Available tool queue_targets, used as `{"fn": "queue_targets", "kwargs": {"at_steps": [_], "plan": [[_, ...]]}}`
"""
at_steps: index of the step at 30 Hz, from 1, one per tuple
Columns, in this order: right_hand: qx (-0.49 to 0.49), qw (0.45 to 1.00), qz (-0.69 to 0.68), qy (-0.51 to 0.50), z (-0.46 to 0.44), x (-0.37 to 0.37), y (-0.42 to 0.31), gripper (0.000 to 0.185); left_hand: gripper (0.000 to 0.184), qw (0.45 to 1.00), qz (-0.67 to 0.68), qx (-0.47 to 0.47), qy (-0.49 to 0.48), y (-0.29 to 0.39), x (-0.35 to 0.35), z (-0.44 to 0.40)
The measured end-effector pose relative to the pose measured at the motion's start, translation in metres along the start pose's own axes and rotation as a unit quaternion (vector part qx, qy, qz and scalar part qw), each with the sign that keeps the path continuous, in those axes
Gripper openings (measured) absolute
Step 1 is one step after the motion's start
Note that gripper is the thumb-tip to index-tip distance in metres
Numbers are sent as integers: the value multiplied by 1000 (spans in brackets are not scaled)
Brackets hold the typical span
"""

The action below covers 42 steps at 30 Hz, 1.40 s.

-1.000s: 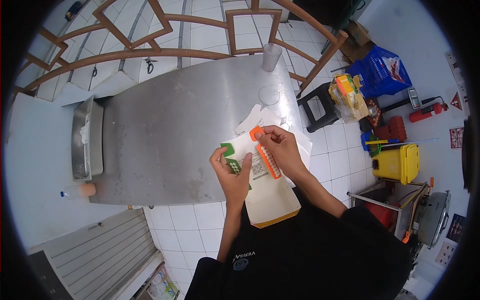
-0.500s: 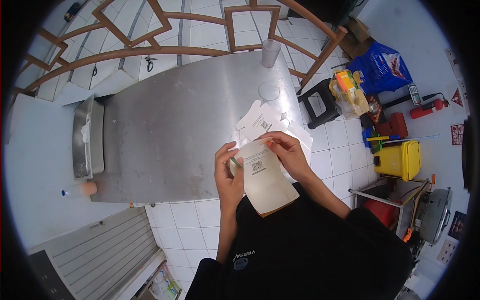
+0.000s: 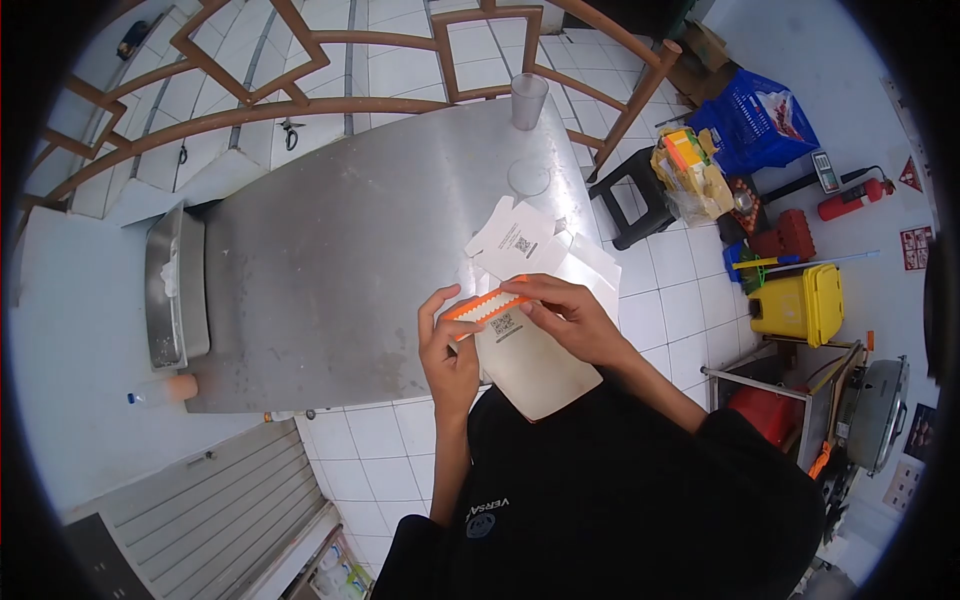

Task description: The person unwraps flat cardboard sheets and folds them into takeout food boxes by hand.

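While the left hand [image 3: 448,356] grips the left end of an orange strip [image 3: 484,309] with a white scalloped band, its index finger raised, the right hand [image 3: 580,322] pinches the strip's other end between thumb and fingers. The strip runs along the upper edge of a pale carton [image 3: 545,368], which sits just below the middle of the frame, slanting down toward the black shirt [image 3: 610,490]; whether the two touch, I cannot tell. A printed square code [image 3: 503,323] shows on the carton, just under the strip.

Above the hands, a white printed card [image 3: 513,236] lies on the steel tabletop [image 3: 320,280], with more white sheets [image 3: 592,265] beside it. Toward the top of the frame, a clear cup [image 3: 528,102] stands near the tabletop's far corner. At the left, a metal tray [image 3: 194,300] sits at the tabletop's end, above a bottle [image 3: 165,390].
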State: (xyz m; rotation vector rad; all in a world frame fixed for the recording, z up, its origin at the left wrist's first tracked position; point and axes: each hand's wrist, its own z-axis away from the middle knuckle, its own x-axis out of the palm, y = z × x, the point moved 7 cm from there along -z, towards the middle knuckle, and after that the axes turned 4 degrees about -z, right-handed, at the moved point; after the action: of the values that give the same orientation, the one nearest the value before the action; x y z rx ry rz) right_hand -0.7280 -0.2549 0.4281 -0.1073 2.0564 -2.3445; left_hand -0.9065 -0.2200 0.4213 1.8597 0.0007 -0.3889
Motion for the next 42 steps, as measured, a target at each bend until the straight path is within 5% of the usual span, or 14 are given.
{"fn": "queue_targets", "kwargs": {"at_steps": [2, 5, 8, 9, 11, 14, 15, 17, 26, 36, 42], "plan": [[-12, 1000, -16, 18, -2, -3, 5, 34, 17, 997, -61, 30, -43, 1, 5, -1], [-28, 998, 16, 58, -4, -9, -1, 35, 23, 966, -258, 28, 20, 48, 2, -6], [-85, 977, 175, 83, -2, 1, -25, 37, 19, 947, -274, 42, 162, 54, -3, 12], [-135, 966, 207, 76, -1, 8, -28, 40, 17, 983, -119, -53, 129, 40, 3, 9], [-233, 933, 266, 61, 2, 24, -30, 48, 17, 950, 197, -235, 52, 18, 28, 9], [-240, 938, 249, 29, 2, 34, -34, 63, 22, 928, 281, -224, 100, -1, 28, 11], [-98, 971, 217, -17, 1, 34, -39, 56, 22, 923, 300, -213, 116, -2, 27, 12], [-113, 977, 180, 4, 3, 31, -34, 41, 22, 911, 335, -186, 153, -3, 21, 10], [-175, 978, 69, 95, 6, 28, -33, 24, 26, 969, 210, -89, 96, 5, 26, 18], [-156, 980, 105, 66, 7, 33, -38, 19, 12, 937, 315, -109, 101, -19, 17, 19], [-247, 930, 272, 28, 20, 46, -59, 45, 24, 939, 294, -116, 135, -13, 16, 17]]}}
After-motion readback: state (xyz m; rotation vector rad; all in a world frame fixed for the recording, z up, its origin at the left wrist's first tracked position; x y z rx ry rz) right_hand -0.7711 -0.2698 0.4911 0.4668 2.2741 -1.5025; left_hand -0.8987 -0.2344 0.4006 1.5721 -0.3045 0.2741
